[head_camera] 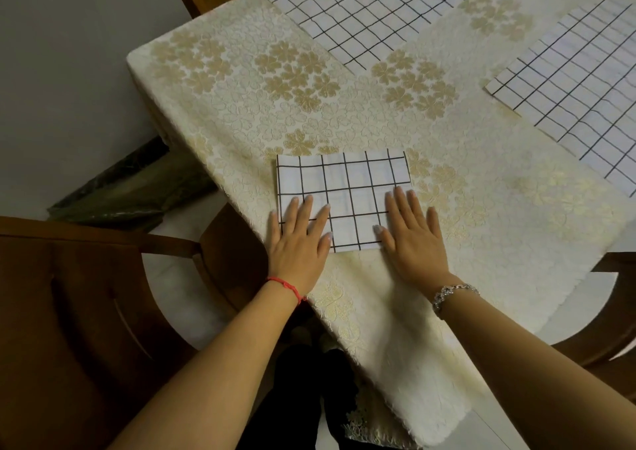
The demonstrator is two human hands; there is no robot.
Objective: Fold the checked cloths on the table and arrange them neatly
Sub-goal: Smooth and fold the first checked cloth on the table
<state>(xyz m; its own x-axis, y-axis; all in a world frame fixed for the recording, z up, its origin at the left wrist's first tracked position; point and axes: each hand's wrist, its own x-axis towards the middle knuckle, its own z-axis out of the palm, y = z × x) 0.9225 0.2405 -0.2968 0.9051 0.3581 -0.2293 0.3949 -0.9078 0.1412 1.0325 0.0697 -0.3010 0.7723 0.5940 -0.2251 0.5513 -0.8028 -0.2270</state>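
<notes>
A folded white cloth with a black check (347, 181) lies as a small rectangle near the table's front corner. My left hand (299, 243) presses flat on its near left part, fingers straight and spread. My right hand (411, 236) lies flat over its near right edge, partly on the tablecloth. Two more checked cloths lie spread out flat: one at the far middle (364, 12), one at the right (581, 81).
The table wears a cream tablecloth with gold flowers (275, 105) whose corner hangs down toward me. A brown wooden chair (69, 312) stands at the left, another chair part (612, 346) at the right. A dark marble ledge (130, 188) runs along the floor.
</notes>
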